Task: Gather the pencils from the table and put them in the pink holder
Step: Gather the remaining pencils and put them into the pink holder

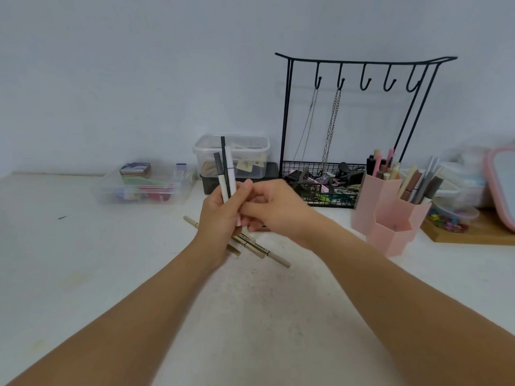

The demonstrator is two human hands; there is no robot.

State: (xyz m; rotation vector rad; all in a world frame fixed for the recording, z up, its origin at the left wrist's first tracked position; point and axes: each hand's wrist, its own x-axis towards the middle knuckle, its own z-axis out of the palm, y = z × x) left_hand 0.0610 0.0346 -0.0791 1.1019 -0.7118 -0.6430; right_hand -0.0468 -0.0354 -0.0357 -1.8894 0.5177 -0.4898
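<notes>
My left hand [220,218] grips a small upright bundle of pencils [225,174], white and dark ones, above the middle of the table. My right hand [274,207] is pressed against the left, its fingers pinching the lower part of the same bundle. Under both hands several beige pencils [262,249] lie crossed on the white table [83,260]. The pink holder [390,218], made of joined hexagonal cups, stands to the right; its taller back cups hold several pens and pencils, and the low front cup looks empty.
A black wire rack [359,115] with hooks, chains and a basket of clips stands behind the holder. Clear plastic boxes [145,185] and a lidded tub [234,154] sit at the back. A wooden tray [468,232] and pink-rimmed mirror [501,182] are at far right.
</notes>
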